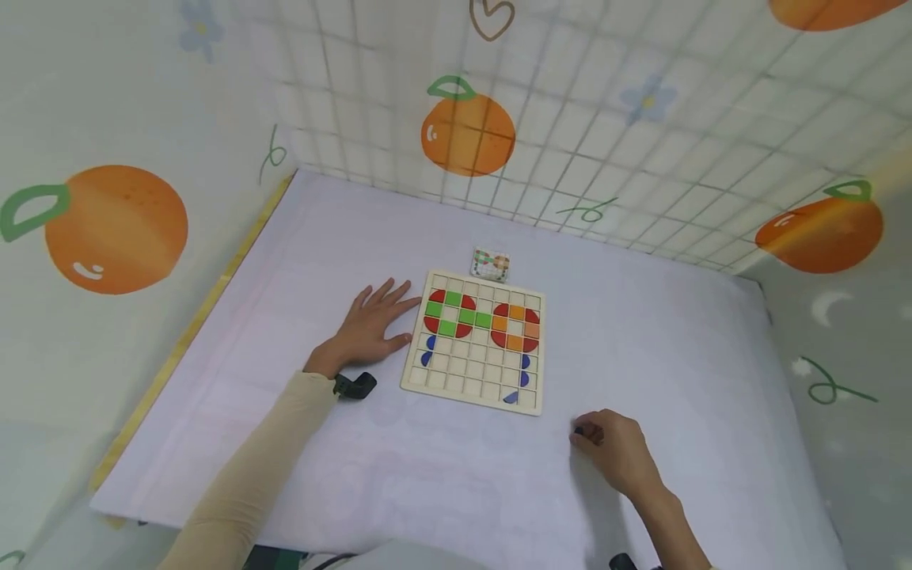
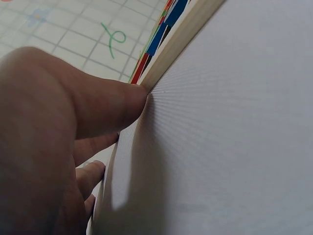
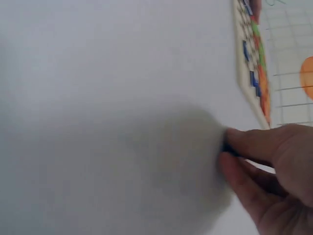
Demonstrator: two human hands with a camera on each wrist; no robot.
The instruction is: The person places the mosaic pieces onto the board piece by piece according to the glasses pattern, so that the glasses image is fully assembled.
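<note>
Board (image 1: 473, 372) between hands | left hand (image 1: 370, 324) flat, thumb touching its edge | right hand (image 1: 616, 447) pinching seemingly dark piece (image 1: 579, 432)

Around the puzzle board (image 1: 473, 348), only the left hand (image 1: 370, 324) at its left edge and a small card (image 1: 491, 264) behind it block the way.

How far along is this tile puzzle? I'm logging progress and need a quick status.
Done: the wooden board holds a red and green ring and a red and orange ring, plus a few blue pieces along its side columns. In hand: the right hand pinches a small dark piece on the white tabletop; the left hand rests flat at the board's edge. Left: most lower cells are bare.
</note>
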